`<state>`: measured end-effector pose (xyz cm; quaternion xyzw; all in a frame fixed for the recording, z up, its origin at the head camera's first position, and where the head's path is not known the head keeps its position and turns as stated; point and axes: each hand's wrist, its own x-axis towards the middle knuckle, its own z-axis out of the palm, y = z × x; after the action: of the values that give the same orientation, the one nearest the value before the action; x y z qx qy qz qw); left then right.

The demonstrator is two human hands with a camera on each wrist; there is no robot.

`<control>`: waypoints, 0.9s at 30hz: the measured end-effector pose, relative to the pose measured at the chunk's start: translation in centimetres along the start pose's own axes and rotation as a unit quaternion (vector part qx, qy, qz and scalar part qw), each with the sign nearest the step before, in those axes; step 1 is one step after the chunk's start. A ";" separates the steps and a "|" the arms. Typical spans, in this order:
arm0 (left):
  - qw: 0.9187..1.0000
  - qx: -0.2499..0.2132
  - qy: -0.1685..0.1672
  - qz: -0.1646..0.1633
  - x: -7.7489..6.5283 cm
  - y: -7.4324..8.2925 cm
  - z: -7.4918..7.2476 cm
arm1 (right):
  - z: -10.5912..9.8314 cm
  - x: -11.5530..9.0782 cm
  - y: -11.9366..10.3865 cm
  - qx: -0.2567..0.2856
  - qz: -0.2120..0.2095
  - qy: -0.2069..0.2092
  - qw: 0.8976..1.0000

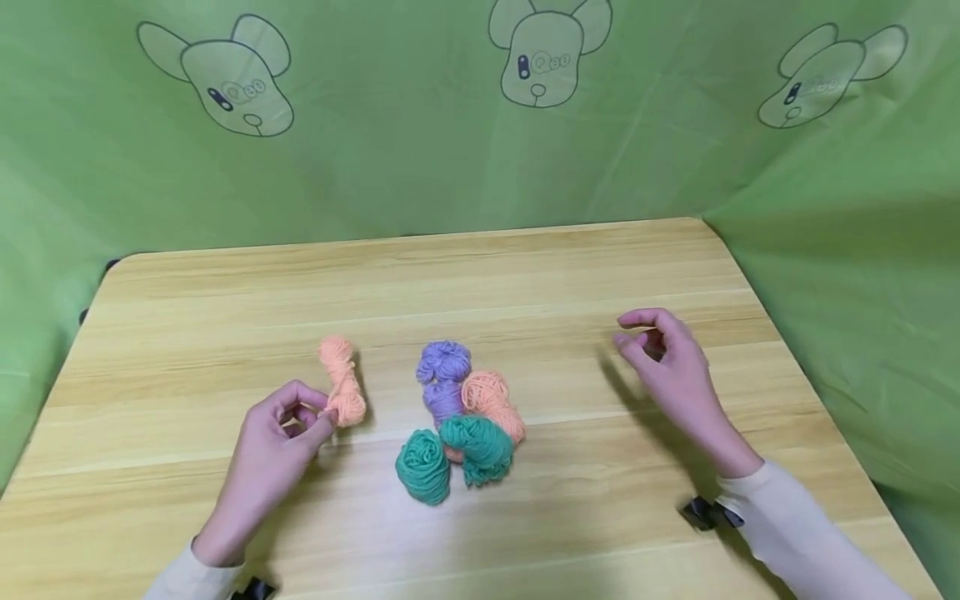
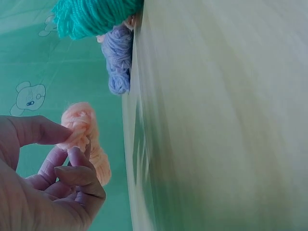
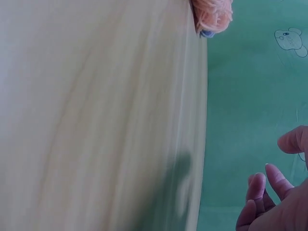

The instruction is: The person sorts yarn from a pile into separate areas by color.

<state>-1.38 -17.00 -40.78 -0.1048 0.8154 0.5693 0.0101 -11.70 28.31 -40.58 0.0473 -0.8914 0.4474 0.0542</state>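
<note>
Beyond your hands rises a green sheet (image 1: 405, 175) printed with animal heads; beneath them spreads the wooden table (image 1: 570, 283). Between your hands sits a touching cluster: a green bundle (image 1: 480, 448), a peach bundle (image 1: 486, 393), purple yarn (image 1: 445, 363) and, toward your left hand (image 1: 272, 446), a green ball (image 1: 423, 468). Your right hand (image 1: 672, 367) is released, raised over the tabletop, thumb and forefinger apart. Your left hand pinches the near end of a peach skein (image 1: 341, 375), which extends away from your fingertips, just clear of the tabletop.
</note>
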 end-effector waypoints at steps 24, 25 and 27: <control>0.999 0.008 0.030 -0.012 -0.2 -0.8 -1.7 | 3.9 2.0 -3.1 0.096 0.003 -0.105 0.990; 0.999 0.010 0.032 -0.012 -0.2 -0.9 -1.8 | 4.0 2.1 -3.2 0.100 0.004 -0.110 0.989; 0.999 0.012 0.034 -0.013 -0.3 -1.0 -2.0 | 4.3 2.3 -3.4 0.108 0.005 -0.117 0.987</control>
<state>-0.72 -19.14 -40.96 -0.1348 0.8203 0.5557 -0.0085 -13.73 22.78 -40.09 0.1004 -0.8386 0.5323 -0.0580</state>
